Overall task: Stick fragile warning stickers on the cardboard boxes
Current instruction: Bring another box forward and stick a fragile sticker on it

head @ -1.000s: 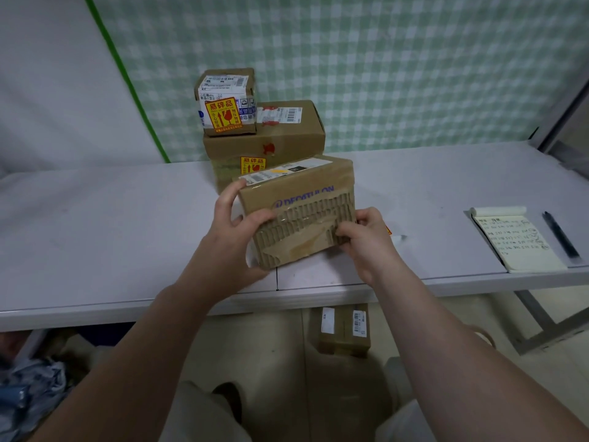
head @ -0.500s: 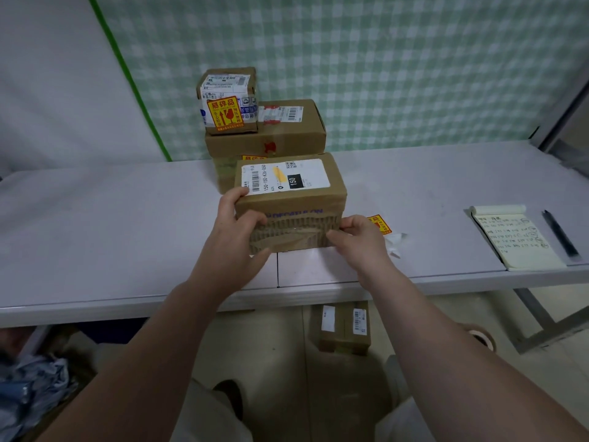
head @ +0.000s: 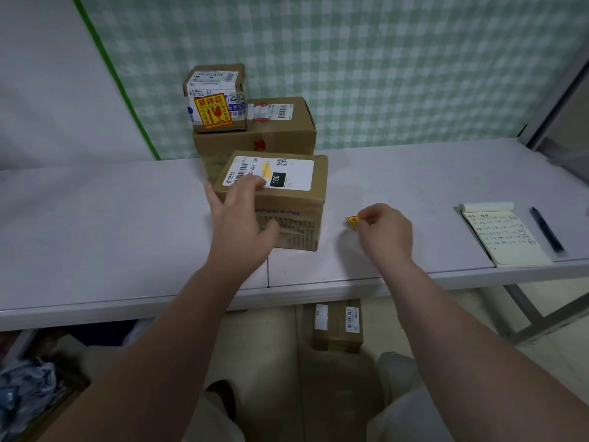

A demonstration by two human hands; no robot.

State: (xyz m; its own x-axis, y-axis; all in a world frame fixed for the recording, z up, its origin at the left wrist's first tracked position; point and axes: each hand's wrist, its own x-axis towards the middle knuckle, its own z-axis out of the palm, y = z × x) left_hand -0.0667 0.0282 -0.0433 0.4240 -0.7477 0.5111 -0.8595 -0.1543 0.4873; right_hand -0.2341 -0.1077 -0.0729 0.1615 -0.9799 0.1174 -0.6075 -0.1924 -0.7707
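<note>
A brown cardboard box [head: 294, 212] with a white shipping label on top sits on the white table [head: 95, 224]. My left hand [head: 237, 218] grips its near left corner, fingers over the label and thumb on the torn front face. To the right of the box, my right hand [head: 384, 229] pinches an orange fragile sticker [head: 353, 222] just above the tabletop. Behind stand a larger brown box [head: 280, 129] and, on top of it, a small box [head: 216, 97] bearing an orange fragile sticker [head: 212, 110].
A yellow notepad [head: 506, 237] and a black pen [head: 546, 229] lie at the table's right end. Under the table a small box [head: 338, 325] rests on the floor. Crumpled blue plastic [head: 22, 393] lies at the lower left. A checked green wall is behind.
The box was tipped flat onto the table, label up. My right hand let go of it, moved right and picked the orange sticker off the tabletop.
</note>
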